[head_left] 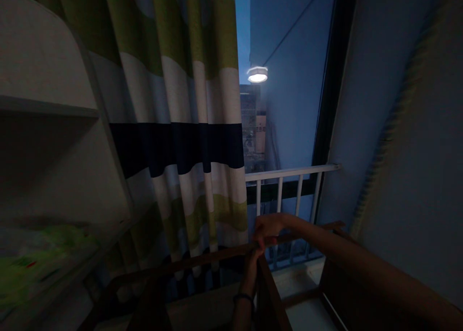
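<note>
Hands first: our right hand (268, 228) reaches forward from the lower right, forearm stretched across the frame, and its fingers curl down over the top rail of a dark wooden frame (202, 261). It looks closed on that rail, though the dim light keeps us from seeing the fingertips clearly. Our left hand (253, 259) comes straight up from the bottom edge (a dark band sits on its wrist) and meets the same rail just beneath the right hand, at the corner where a second wooden board (269, 292) runs back toward us. Whether the left fingers wrap the wood or only press against it we cannot tell; the two hands appear to touch or nearly touch.

The frame runs from that corner down to the left, low in the picture, with more of its dark wood showing on the right side below our forearm. Just behind the hands stands a white railing (289, 172) with upright bars, set in front of a window (285, 80). Through the glass we see blue dusk, a distant building, and a round lamp (257, 74) glowing, perhaps a reflection.

Left of the hands hangs a striped curtain (173, 128), banded green, white and navy, its lower part falling behind the rail. Farther left is a pale shelf (47, 110), with something green and blurred (39, 258) lying on a lower level. A plain wall (405, 152) fills the right side.
</note>
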`<state>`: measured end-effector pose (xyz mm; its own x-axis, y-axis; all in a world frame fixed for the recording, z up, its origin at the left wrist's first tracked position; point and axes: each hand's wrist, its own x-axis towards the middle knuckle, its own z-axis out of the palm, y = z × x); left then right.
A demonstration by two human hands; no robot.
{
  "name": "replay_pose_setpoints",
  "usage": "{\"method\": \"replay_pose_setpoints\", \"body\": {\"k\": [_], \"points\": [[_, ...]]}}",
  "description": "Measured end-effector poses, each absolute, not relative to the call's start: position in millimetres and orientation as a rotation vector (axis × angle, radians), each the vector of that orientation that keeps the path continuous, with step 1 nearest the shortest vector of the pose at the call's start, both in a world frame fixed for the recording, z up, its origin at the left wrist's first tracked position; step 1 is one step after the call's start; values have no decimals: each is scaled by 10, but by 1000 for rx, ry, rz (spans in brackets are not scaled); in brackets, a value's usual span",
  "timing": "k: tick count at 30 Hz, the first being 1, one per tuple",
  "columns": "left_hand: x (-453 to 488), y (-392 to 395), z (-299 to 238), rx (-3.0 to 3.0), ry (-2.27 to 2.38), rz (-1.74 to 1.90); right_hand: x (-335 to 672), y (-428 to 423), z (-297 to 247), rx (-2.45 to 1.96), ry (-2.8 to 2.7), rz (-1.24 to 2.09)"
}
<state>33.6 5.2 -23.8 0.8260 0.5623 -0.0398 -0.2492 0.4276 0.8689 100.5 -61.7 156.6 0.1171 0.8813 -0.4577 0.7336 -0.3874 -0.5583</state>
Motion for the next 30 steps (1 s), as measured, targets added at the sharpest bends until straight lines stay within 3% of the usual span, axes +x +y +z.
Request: {"method": "replay_pose_setpoints", "body": {"k": [15, 30], "points": [[178, -64, 21, 959, 248, 518, 1116, -583, 1488, -2116, -1543, 1131], [168, -31, -43, 1049, 278, 483, 1271, -712, 1534, -2292, -1495, 874]]}}
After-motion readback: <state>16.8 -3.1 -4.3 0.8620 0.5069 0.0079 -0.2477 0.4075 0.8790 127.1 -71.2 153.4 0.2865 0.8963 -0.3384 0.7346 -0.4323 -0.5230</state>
